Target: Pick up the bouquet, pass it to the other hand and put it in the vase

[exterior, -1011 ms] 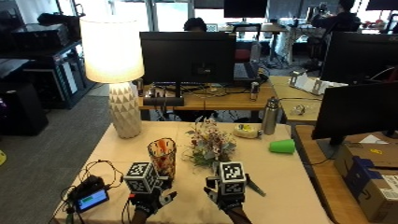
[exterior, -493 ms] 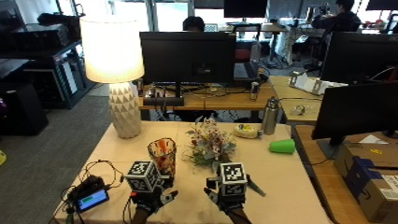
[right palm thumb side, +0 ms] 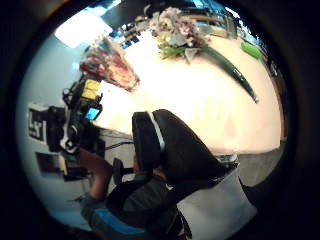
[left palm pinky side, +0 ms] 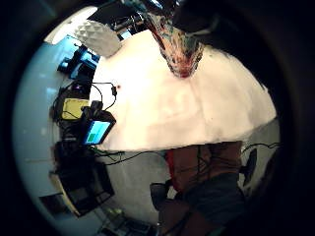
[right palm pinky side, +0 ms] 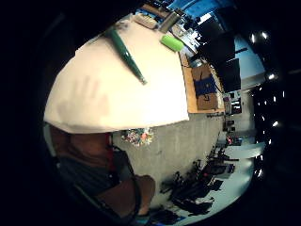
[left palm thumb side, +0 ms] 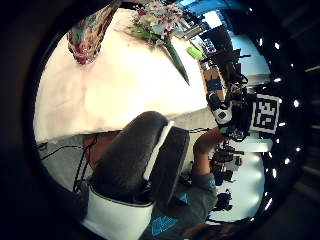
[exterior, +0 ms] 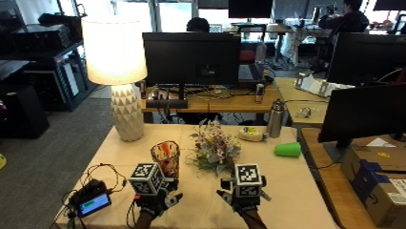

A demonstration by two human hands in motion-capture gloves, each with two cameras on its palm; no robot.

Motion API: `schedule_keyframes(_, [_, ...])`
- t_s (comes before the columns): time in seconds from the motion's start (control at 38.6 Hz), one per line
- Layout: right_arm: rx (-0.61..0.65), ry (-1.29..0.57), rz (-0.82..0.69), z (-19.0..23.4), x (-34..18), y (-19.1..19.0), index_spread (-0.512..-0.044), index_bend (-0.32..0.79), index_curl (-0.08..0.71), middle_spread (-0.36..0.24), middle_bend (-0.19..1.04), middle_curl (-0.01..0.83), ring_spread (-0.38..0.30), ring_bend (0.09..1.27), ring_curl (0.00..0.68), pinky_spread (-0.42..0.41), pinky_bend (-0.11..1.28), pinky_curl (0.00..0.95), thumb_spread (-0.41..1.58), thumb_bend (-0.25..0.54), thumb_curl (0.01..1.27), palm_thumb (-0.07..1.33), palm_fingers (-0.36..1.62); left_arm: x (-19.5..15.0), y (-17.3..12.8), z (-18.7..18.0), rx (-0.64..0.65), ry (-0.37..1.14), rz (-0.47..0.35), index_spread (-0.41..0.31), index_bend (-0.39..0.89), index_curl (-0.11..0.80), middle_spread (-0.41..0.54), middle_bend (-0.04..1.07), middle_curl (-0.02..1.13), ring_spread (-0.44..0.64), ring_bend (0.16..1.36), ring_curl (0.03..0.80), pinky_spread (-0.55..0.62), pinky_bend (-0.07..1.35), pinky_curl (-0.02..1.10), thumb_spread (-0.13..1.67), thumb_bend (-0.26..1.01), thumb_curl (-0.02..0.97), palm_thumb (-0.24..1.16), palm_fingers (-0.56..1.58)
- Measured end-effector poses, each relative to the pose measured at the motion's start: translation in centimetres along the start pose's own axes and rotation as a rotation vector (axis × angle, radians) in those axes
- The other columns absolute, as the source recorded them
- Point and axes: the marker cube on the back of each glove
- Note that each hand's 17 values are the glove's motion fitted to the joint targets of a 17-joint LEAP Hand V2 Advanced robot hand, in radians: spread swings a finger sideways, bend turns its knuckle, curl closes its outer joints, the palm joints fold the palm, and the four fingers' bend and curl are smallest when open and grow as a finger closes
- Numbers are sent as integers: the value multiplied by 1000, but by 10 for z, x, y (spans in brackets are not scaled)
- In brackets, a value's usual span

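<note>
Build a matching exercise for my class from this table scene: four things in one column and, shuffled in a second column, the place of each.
Things:
1. bouquet
2. vase
3. green cup
4. lamp

Places:
A. on its side near the table's right edge
B. at the far left corner of the table
C. lying mid-table, right of the vase
D. upright, just beyond the left hand

Pairs: 1-C, 2-D, 3-A, 4-B

**Non-task items on the desk**

Lit lamp (exterior: 116,71) with white textured base: upper left of the desk (exterior: 298,191). Steel bottle (exterior: 275,118), upright: far right edge. Green cup (exterior: 288,149), on its side: right. Small screen device (exterior: 93,203) with cables: lower left corner.
</note>
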Motion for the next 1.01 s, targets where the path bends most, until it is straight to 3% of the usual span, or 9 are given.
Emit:
schedule_keyframes(0.29, [1,20,128,19,74,-33,-356,85,188,113,220,303,244,305,222,364,583,348,1130,-28,240,285,-6,2,0,0,18,3,-4,-98,120,237,107,193,297,390,564,247,452,505,317,1013,-28,241,-8,188])
schedule_keyframes(0.67, [1,-63,207,100,135,-106,-333,79,148,136,172,291,264,290,227,366,662,368,1072,-26,253,266,-122,1,-2,6,4,17,-7,-92,118,231,114,196,318,393,589,258,452,527,330,1014,-29,253,-9,164])
schedule_keyframes(0.93, [-178,-99,222,186,139,-144,-324,72,127,141,175,285,268,282,232,364,668,365,1050,-23,262,281,-135,-2,-5,17,-24,31,-8,-91,123,233,120,196,327,392,588,263,452,534,333,1015,-29,257,-10,157])
schedule_keyframes(1.01, [-238,-99,227,195,135,-144,-319,75,123,141,176,284,269,275,231,364,669,363,1049,-20,265,289,-136,-2,-4,18,-35,31,-13,-91,125,234,121,193,328,393,589,265,452,536,334,1015,-32,256,-14,155])
